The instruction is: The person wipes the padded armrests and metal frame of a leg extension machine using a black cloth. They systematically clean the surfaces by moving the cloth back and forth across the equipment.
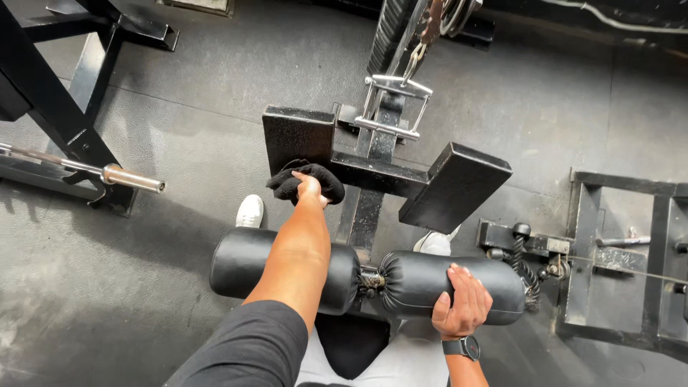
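The left hand (309, 188) is stretched forward and is clenched on a black cloth (304, 180), which bulges out on both sides of the fingers. The cloth is pressed on the near edge of the left black foot plate (297, 136) of the machine, at its lower corner. Just behind this grip, under the forearm, lies the left padded roller (240, 269) (black and shiny). A white shoe (250, 211) shows just left of the forearm, between the roller and the plate.

The right hand (462, 301) rests on top of the right padded roller (423, 283), fingers spread and curved over the pad; it lies open on it, not closed around it. A dark watch (462, 347) sits on this wrist. Beyond the right hand stands the tilted right foot plate (455, 186). Between the two plates, farther than the cloth, hangs a metal cable handle (394, 107). Far left of the cloth is a barbell end (132, 178) on a black rack
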